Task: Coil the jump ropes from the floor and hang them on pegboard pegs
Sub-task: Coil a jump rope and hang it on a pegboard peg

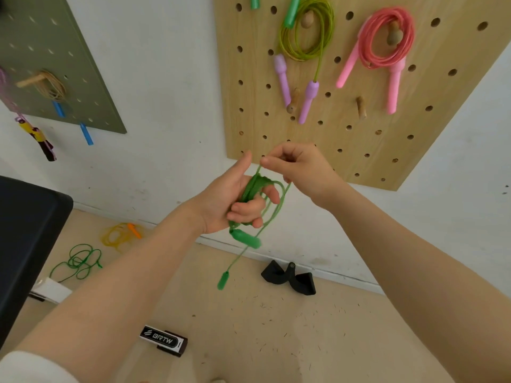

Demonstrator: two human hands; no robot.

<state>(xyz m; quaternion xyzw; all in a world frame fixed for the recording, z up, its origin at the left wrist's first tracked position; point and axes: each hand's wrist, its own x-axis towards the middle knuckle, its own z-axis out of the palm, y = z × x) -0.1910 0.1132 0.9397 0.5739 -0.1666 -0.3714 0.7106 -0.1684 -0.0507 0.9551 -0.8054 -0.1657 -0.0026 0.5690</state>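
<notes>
A green jump rope (255, 189) is looped around my left hand (229, 197), which grips the coil. One green handle (246, 239) sticks out below that palm and the other handle (223, 280) dangles on a free strand. My right hand (298, 167) pinches a strand of the same rope just above the coil. On the wooden pegboard (359, 139) hang a coiled yellow-green rope (307, 31) with purple handles and a coiled pink rope (387, 40). Two bare wooden pegs (360, 107) sit lower on it. A green rope (80, 261) and a yellow rope (119, 234) lie on the floor.
A grey-green pegboard (55, 64) at left holds a tan rope with blue handles. A dark bin (25, 230) stands at the left edge. On the floor lie a black folded object (287, 277) by the wall, a black and white box (163, 341) and a white item (51, 291).
</notes>
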